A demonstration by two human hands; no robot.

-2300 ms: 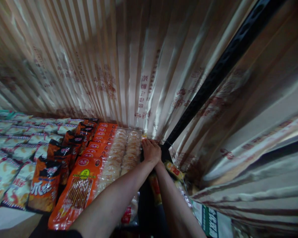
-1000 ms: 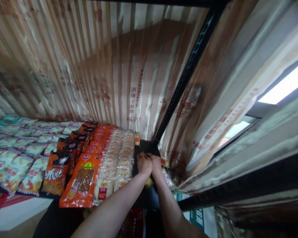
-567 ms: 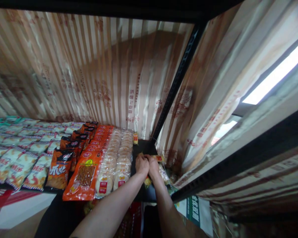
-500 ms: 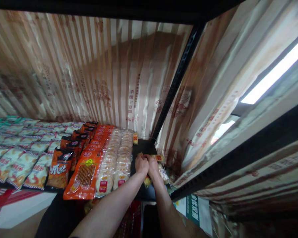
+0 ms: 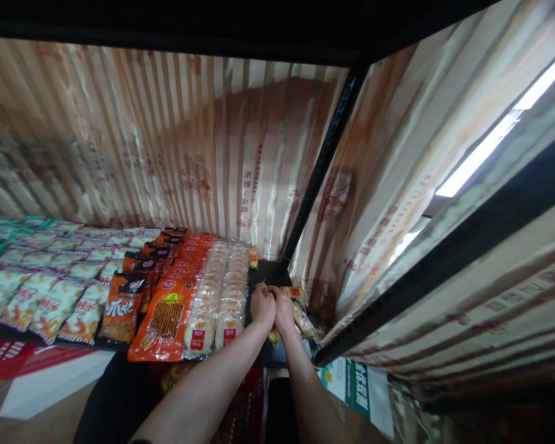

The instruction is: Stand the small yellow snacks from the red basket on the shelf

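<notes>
My left hand (image 5: 263, 308) and my right hand (image 5: 283, 308) meet over the right end of the dark shelf (image 5: 275, 272), fingers curled and touching. Just past my left fingertips shows the edge of a small yellow packet (image 5: 261, 286), pinched there; most of it is hidden. The right fingers are closed too, but what lies in them is covered. A yellow and red packet (image 5: 292, 292) lies beside my right hand. Another yellow packet (image 5: 274, 336) shows partly beneath the wrists, and clear-wrapped packets (image 5: 302, 319) lie to the right. One small packet (image 5: 253, 258) stands at the back.
Left of my hands run rows of clear-wrapped round crackers (image 5: 230, 293), orange stick-snack bags (image 5: 166, 314), dark orange bags (image 5: 121, 306) and white snack bags (image 5: 84, 311). A black post (image 5: 324, 172) and slanting beam (image 5: 444, 265) frame the right corner. Printed sheeting (image 5: 240, 142) hangs behind.
The view has shifted slightly, so the shelf goods sit a little farther right. My hands stay together in nearly the same place.
</notes>
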